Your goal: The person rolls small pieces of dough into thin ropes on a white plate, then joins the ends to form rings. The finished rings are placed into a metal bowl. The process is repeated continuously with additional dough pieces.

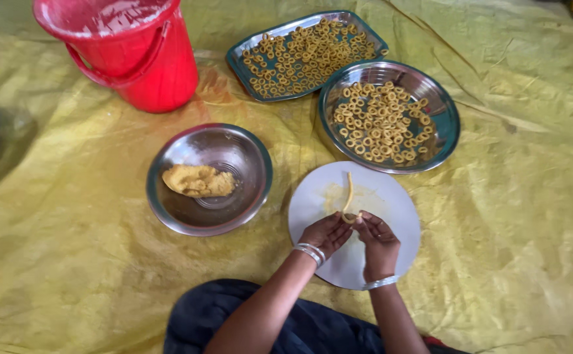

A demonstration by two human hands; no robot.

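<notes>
Both hands pinching one dough strip over the white disc.
Left hand (326,233) and right hand (377,241) closed on dough strip (348,196); white disc (391,203) centre; dough bowl (188,210) at 9 o'clock; two ring trays at 12.

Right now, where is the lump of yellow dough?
In the head view, the lump of dough lies inside the steel bowl left of centre, just left of the white round board and below the red bucket.

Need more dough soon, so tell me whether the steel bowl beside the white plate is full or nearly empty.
Nearly empty: the steel bowl holds one small lump of dough, bare metal around it.
</notes>
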